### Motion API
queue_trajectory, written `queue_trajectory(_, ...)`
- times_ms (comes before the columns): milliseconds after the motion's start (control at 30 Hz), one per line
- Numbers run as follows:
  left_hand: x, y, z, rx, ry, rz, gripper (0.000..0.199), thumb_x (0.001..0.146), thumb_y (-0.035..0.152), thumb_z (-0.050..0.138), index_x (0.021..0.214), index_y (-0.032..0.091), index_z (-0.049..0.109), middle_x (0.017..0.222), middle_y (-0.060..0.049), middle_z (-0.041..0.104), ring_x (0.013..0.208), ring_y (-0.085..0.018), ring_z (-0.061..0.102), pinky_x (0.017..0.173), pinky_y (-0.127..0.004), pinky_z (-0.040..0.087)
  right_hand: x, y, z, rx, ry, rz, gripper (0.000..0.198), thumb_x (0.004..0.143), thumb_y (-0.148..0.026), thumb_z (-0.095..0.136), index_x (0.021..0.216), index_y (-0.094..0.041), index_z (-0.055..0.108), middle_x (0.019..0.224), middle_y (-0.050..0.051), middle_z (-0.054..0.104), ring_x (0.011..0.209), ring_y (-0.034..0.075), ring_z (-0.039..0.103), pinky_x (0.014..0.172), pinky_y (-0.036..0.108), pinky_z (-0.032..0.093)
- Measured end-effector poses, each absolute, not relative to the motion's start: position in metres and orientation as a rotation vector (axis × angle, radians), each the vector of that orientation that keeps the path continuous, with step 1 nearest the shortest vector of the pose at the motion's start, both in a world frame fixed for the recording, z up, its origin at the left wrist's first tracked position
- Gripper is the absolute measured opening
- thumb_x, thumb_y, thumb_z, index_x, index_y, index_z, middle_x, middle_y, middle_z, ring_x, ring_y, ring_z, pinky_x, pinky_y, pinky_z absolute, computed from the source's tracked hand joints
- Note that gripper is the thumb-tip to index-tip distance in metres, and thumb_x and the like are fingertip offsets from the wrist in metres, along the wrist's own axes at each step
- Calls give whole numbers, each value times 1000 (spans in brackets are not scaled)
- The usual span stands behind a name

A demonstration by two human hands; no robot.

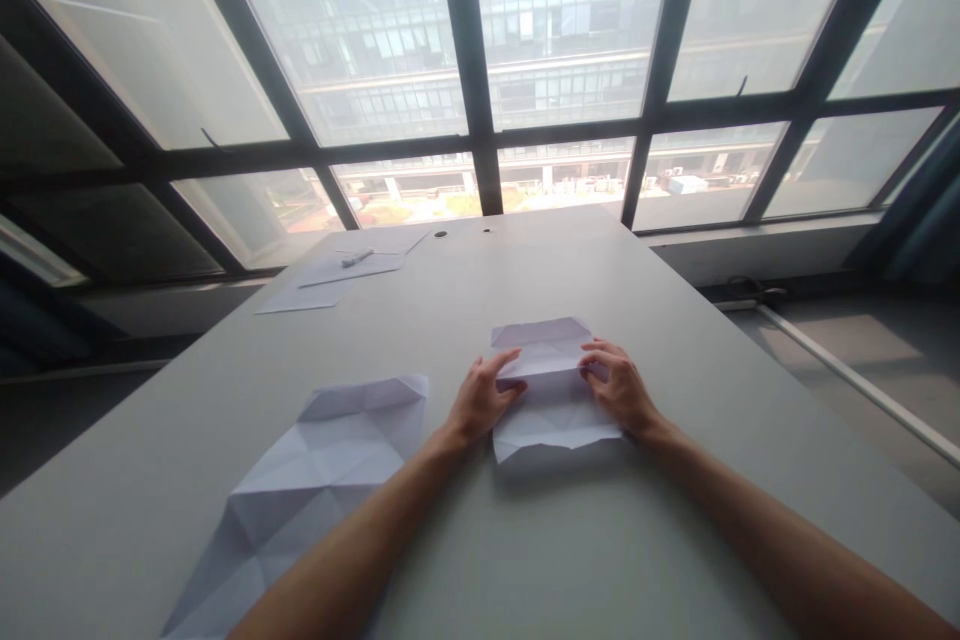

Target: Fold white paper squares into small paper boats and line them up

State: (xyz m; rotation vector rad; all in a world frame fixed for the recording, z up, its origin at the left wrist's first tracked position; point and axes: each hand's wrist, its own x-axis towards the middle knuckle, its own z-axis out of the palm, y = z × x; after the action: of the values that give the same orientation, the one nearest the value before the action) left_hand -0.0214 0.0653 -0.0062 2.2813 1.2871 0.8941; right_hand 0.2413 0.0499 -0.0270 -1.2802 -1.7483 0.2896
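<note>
A creased sheet of white paper (553,400) lies on the table in front of me, with fold lines across it and its near and far edges lifted. At its left edge my left hand (487,392) pinches the paper between thumb and fingers. My right hand (613,382) grips the opposite edge the same way, fingers curled over a raised crosswise fold. Left of my left forearm rests a larger creased sheet (322,455), its far edge bent up; the forearm hides part of it.
The white table (600,540) runs forward to large windows (562,30). At its far left lie several flat paper sheets (322,295) with a small whitish object (357,258) on top. Two round holes sit near the far edge. A pale pipe (855,380) runs along the floor at right.
</note>
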Motion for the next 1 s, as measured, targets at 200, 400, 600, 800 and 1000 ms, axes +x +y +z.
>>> queue_trajectory(200,-18,59,-1,2376,1043,1108,36,85,2,53,111,25,63,138,-6,54,130,-22,50,110,-43,41,241,49,-24,-1274,-1618,383,11,83,-21,57,84,-21,68,102,9,71,103,25,64,97,43,46)
queue_trajectory(400,-19,62,-2,2358,1013,1204,29,83,-1,55,76,21,72,142,-5,48,131,-27,48,106,-45,43,241,47,-19,-1339,-1502,448,17,85,-30,57,87,-19,70,90,6,73,88,24,66,86,39,49)
queue_trajectory(600,-19,67,-6,2326,1009,1248,28,85,2,58,85,24,76,134,-6,52,126,-26,52,105,-44,44,243,52,-23,-1319,-1335,512,24,83,-38,61,91,-18,71,90,8,74,86,25,67,82,39,50)
queue_trajectory(800,-19,68,-1,2244,986,1301,29,92,11,55,110,26,70,107,-6,58,102,-20,61,91,-37,51,240,51,-16,-1212,-1235,474,32,83,-38,65,109,-19,66,99,8,70,85,22,66,80,37,53)
queue_trajectory(1000,-22,62,3,2178,1037,1387,38,92,18,58,129,28,62,116,-7,52,107,-21,58,96,-37,50,237,54,-12,-1059,-1106,574,65,78,-37,72,136,-25,44,115,8,57,79,17,64,74,35,56)
